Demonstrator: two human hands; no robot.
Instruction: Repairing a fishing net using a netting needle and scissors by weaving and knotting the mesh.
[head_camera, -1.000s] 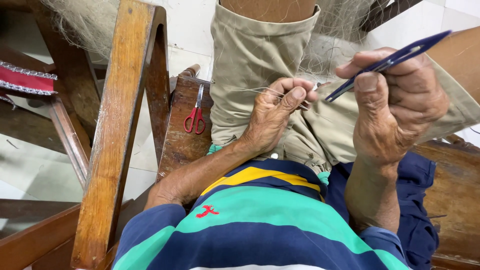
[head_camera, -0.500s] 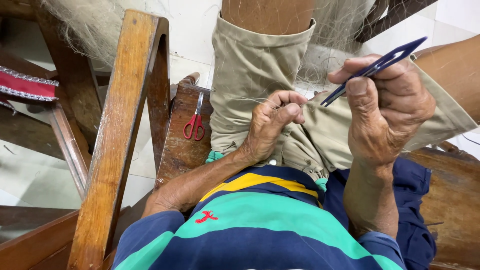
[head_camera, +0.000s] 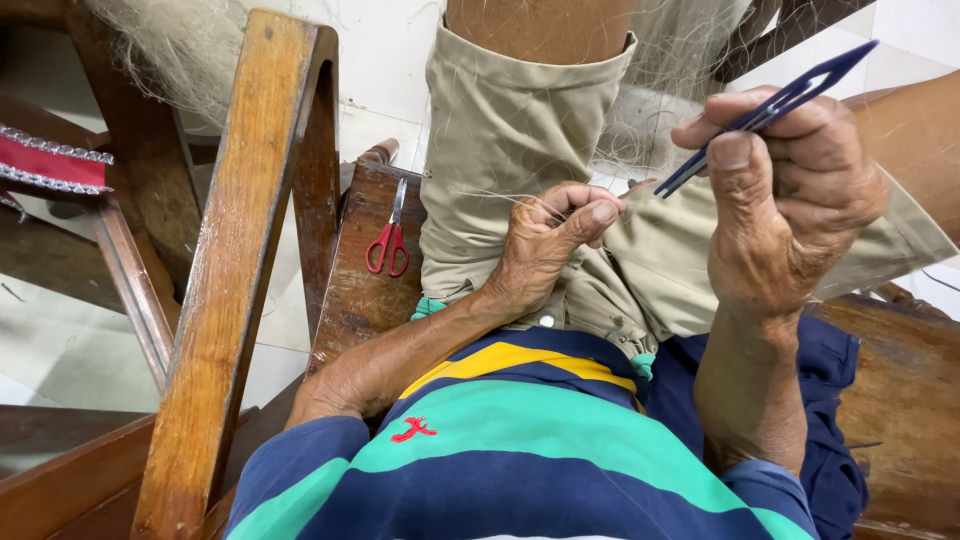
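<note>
Since half a second ago the right hand (head_camera: 790, 200) has drawn slightly up and away toward one o'clock, so the gap between it and the left hand (head_camera: 550, 245) looks a touch wider; the left hand has stayed low on the lap, barely shifted.

The right hand is closed on a slim dark blue plastic netting needle (head_camera: 770, 110), pinched between thumb and forefinger. The needle is flat and long, with an open slot and an inner tongue showing near its upper end; it slants from about seven o'clock, just right of the left hand, up to a point at about one o'clock near the frame's top right corner.

The left hand is curled tight, thumb pressed against the bent forefinger, nipping fine pale strands of the thin, whitish fishing net (head_camera: 650, 110). Whether one strand or several sit in the pinch I cannot tell. The net itself hangs as a hazy, almost see-through web at twelve o'clock, draped over the knees and the khaki cloth shorts (head_camera: 510, 150).

At nine o'clock of the left hand, well apart from it, small red-handled scissors (head_camera: 388, 240) lie on the worn brown wooden seat board (head_camera: 355, 300), blades closed and pointing to twelve. Farther toward nine stands a tilted brown wooden chair rail (head_camera: 235, 270). At six o'clock is the striped shirt of navy, teal and yellow bands (head_camera: 520, 440).
</note>
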